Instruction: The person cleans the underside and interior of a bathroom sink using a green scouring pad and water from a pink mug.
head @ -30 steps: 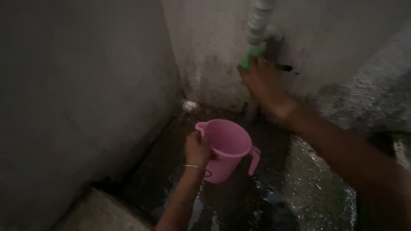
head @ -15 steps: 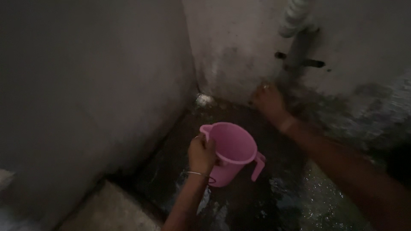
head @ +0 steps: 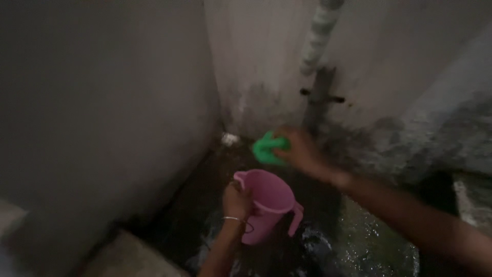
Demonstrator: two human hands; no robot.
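Observation:
My left hand point(head: 237, 201), with a thin bangle on its wrist, grips the rim of a pink plastic mug point(head: 269, 205) held over a wet dark floor. My right hand point(head: 302, 150) is closed on a green scrubber point(head: 267, 148) just above and behind the mug. The scrubber sticks out to the left of the fingers. A grey pipe point(head: 318, 97) runs down the stained wall right behind my right hand.
Two pale concrete walls meet in a corner point(head: 215, 102) behind the mug. A small white object point(head: 229, 138) lies at the foot of that corner. The floor point(head: 359, 246) is wet and shiny at lower right. A concrete ledge point(head: 123, 256) sits at lower left.
My right hand came down from the pipe, and the green scrubber, hidden half a second ago, now shows in it. The mug stayed in my left hand and shifted slightly lower.

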